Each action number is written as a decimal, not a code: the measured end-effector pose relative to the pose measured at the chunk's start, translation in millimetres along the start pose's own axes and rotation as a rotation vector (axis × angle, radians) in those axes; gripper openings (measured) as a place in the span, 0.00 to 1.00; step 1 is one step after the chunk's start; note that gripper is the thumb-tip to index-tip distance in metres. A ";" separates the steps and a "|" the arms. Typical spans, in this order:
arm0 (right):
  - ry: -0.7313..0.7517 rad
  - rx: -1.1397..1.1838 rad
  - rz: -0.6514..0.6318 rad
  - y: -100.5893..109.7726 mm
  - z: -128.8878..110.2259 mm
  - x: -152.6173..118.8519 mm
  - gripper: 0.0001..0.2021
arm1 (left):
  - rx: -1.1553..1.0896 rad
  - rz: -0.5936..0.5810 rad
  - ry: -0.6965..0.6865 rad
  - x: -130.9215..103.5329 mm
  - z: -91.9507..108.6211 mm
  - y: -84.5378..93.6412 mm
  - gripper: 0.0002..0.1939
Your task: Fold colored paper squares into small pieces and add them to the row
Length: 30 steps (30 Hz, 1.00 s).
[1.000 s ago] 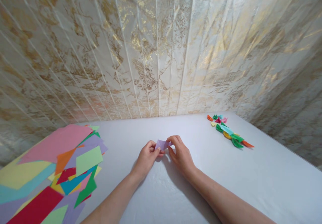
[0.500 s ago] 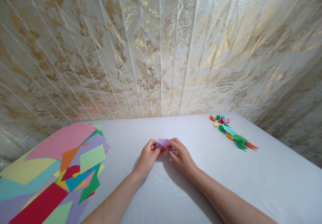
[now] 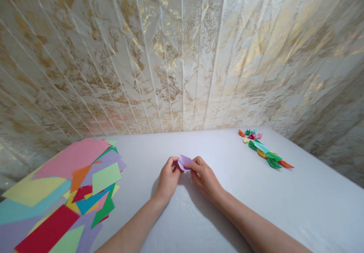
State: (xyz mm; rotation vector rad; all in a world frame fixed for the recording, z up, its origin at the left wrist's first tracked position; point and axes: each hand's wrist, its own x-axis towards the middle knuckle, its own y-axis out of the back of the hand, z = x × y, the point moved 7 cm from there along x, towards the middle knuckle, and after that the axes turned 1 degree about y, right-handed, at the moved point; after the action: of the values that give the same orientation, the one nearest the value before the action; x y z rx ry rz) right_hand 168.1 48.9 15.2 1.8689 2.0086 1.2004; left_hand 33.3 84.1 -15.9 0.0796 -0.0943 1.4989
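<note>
A small piece of folded purple paper point(image 3: 185, 162) is held between my two hands, just above the white table. My left hand point(image 3: 168, 177) pinches its left edge between thumb and fingers. On the other side, my right hand point(image 3: 205, 176) grips the paper, with a finger lying across its face. The fingertips hide part of the folds, so the exact shape cannot be made out.
Sheets and scraps of coloured paper lie spread at the left, among them a large pink sheet point(image 3: 72, 157) and a red strip point(image 3: 47, 230). Several small folded paper pieces point(image 3: 261, 151) sit in a cluster at the back right. A gold-patterned curtain point(image 3: 170, 56) hangs behind the table point(image 3: 159, 143).
The purple paper has turned so that more of its face shows. My right hand's finger has shifted onto that face, while my left hand keeps nearly the same place.
</note>
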 end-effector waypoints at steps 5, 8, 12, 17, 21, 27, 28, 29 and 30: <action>-0.003 -0.042 -0.024 1.3 -4.5 -0.4 0.24 | 0.152 -0.044 -0.092 -5.7 14.8 -3.6 0.05; 0.000 -0.027 0.016 3.6 -4.7 -0.3 0.22 | 0.212 -0.085 -0.115 -9.0 20.2 -7.2 0.05; 0.002 0.003 0.041 3.4 -2.4 -0.3 0.18 | 0.268 -0.112 -0.149 -10.1 21.7 -10.3 0.05; -0.021 0.037 0.066 2.8 4.3 -1.8 0.20 | 0.309 -0.181 -0.144 -10.9 18.8 -14.8 0.06; -0.061 0.091 0.097 3.8 8.6 -3.1 0.24 | 0.279 -0.245 -0.111 -13.9 18.0 -18.5 0.06; -0.149 0.244 0.102 2.5 10.1 -2.1 0.11 | 0.260 -0.235 -0.063 -12.5 13.8 -17.2 0.04; -0.169 0.267 0.101 1.8 11.1 -1.7 0.08 | 0.266 -0.232 -0.053 -11.8 12.5 -16.7 0.04; -0.185 0.283 0.095 1.0 12.1 -1.2 0.05 | 0.268 -0.232 -0.044 -11.2 11.3 -16.5 0.03; -0.199 0.292 0.085 -0.1 13.0 -0.7 0.03 | 0.269 -0.235 -0.038 -10.8 10.4 -16.4 0.03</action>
State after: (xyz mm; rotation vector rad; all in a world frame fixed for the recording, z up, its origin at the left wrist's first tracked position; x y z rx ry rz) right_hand 175.9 54.1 6.1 2.1273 2.1024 0.7323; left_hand 48.8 71.0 -6.7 0.3253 0.0843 1.2680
